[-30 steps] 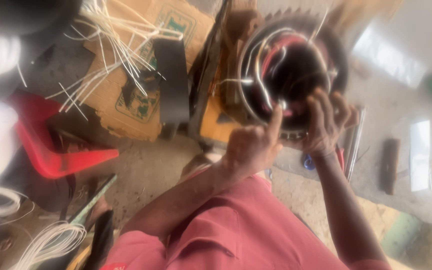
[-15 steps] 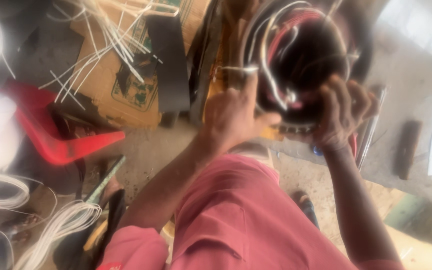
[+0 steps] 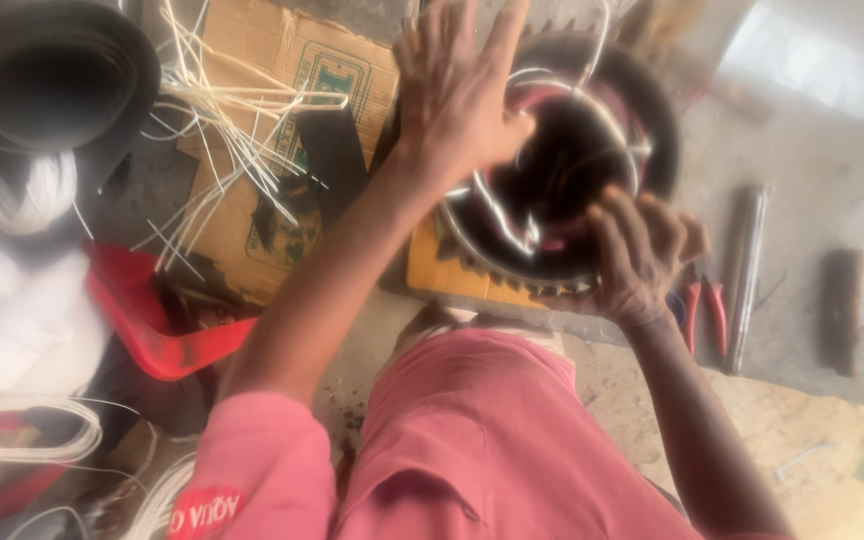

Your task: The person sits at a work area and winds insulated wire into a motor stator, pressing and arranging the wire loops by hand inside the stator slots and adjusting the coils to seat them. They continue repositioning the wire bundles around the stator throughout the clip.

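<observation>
Right grip (image 3: 642, 255) curls on the motor stator (image 3: 562, 160) rim; left hand (image 3: 457, 85) spread flat above (blurred); winding step, steadying needed next.

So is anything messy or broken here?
Messy, yes: thin white strips lie scattered in a tangle over the flattened cardboard. Loose wires stick out of the round motor housing under the left hand and right hand. Nothing looks clearly broken.
</observation>
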`<state>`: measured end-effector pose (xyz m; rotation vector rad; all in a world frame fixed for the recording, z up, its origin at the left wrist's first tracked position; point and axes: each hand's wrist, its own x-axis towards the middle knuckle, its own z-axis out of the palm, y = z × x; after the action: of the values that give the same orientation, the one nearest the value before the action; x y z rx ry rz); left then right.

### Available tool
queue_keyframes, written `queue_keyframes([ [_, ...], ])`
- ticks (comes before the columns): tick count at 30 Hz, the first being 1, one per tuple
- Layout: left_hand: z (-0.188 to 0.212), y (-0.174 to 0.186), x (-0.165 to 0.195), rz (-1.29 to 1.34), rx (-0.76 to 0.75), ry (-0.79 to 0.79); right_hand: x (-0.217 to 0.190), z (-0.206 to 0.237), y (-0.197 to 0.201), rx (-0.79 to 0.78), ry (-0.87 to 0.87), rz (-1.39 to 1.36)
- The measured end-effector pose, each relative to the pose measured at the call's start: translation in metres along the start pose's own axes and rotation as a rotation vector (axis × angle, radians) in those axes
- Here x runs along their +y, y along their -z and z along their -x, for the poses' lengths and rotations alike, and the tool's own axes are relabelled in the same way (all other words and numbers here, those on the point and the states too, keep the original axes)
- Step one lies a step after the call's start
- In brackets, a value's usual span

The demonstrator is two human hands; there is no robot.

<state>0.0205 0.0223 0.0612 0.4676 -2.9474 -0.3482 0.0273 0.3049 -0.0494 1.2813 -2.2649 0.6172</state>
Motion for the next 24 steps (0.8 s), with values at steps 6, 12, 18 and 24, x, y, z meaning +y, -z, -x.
queue_keyframes([
  [6, -0.019, -0.032, 0.014, -0.102, -0.297, 0.043, 0.000, 0.011, -0.004, -0.019, -0.005, -0.031],
  [12, -0.012, -0.078, 0.009, -0.311, -0.229, 0.033, 0.004, 0.013, -0.010, 0.071, 0.070, -0.059],
  [18, -0.017, -0.082, 0.013, -0.237, -0.065, 0.032, 0.001, -0.002, -0.001, 0.053, 0.057, -0.030],
  [24, 0.030, -0.035, 0.006, 0.264, 0.204, -0.176, 0.003, -0.007, 0.001, 0.085, 0.084, 0.008],
])
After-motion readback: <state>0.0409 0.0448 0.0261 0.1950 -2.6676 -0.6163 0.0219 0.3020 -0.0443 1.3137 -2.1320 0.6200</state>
